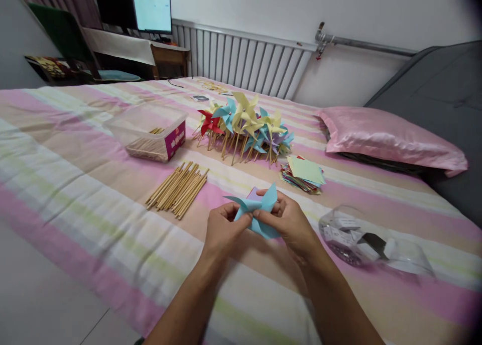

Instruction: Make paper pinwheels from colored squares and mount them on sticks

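While one tub [175, 140] stands beyond, left grip [225, 229] and right grip [295, 223] pinch one blue paper [264, 228].

The left hand [222, 230] and the right hand [293, 224] pinch a light-blue folded paper [263, 228], their thumbs meeting near its middle; ahead and to the left, a row of loose sticks [176, 190] lies on the striped bed [94, 194]; beyond it sits a clear box [175, 140] holding more sticks; multicoloured pinwheels [244, 115] cluster farther off; to their right are stacked paper squares [306, 169], a transparent container [341, 234] nearer the person, and a pink pillow [391, 136].
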{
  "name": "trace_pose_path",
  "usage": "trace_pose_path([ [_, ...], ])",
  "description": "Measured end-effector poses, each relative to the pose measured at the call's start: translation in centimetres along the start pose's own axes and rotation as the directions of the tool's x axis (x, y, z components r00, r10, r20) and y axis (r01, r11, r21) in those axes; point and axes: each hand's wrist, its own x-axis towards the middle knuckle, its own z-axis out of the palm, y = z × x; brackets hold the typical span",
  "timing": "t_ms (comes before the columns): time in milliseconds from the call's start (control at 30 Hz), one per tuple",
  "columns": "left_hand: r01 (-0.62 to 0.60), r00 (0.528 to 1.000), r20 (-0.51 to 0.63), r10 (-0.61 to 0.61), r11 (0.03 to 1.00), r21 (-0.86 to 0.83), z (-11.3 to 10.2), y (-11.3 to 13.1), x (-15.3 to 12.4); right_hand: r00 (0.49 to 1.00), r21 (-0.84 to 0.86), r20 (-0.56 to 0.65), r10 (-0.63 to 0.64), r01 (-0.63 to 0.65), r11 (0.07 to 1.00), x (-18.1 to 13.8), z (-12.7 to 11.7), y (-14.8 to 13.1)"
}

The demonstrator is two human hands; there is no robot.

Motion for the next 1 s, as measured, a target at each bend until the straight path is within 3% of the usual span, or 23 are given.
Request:
trace_pose_path([
  [133, 0.002, 0.997, -0.072, 0.000, 0.999, 0.038, -0.4, -0.3, 0.5, 0.994, -0.128, 0.036, -0.102, 0.106, 0.986, 0.1, -0.2, -0.1],
  [267, -0.007, 0.989, -0.145, 0.019, 0.997, 0.080, -0.8, -0.5, 1.1, 0.974, -0.319, -0.079, -0.212, 0.177, 0.931, 0.1, -0.9, -0.6],
  [433, 0.028, 0.978, -0.210, -0.014, 0.998, 0.062, -1.6, -0.3, 1.9, 0.924, -0.417, -0.156, -0.348, 0.257, 0.872, -0.1, -1.2, -1.2],
  [633, 0.001, 0.977, -0.215, -0.004, 1.000, -0.014, -2.4, -0.2, 2.8, 0.796, -0.506, -0.300, -0.526, 0.335, 0.795, -0.7, -0.1, -1.2],
  [767, 0.030, 0.981, -0.192, -0.037, 0.999, -0.040, -2.1, -0.4, 2.8, 0.715, -0.563, -0.376, -0.589, 0.329, 0.758, -3.4, -0.6, -0.3],
  [867, 0.028, 0.982, -0.187, -0.037, 0.999, -0.046, -1.7, -0.6, 2.7, 0.625, -0.663, -0.474, -0.620, 0.210, 0.718, -7.1, -3.3, 1.1],
  [933, 0.012, 0.979, -0.202, -0.021, 0.999, -0.046, -1.6, -0.8, 2.6, 0.576, -0.707, -0.572, -0.584, 0.014, 0.707, -10.0, -6.3, 2.4],
  [1000, 0.004, 0.976, -0.217, -0.013, 0.999, -0.042, -1.5, -1.0, 2.6, 0.570, -0.717, -0.656, -0.495, -0.265, 0.645, -12.5, -9.7, 3.4],
])
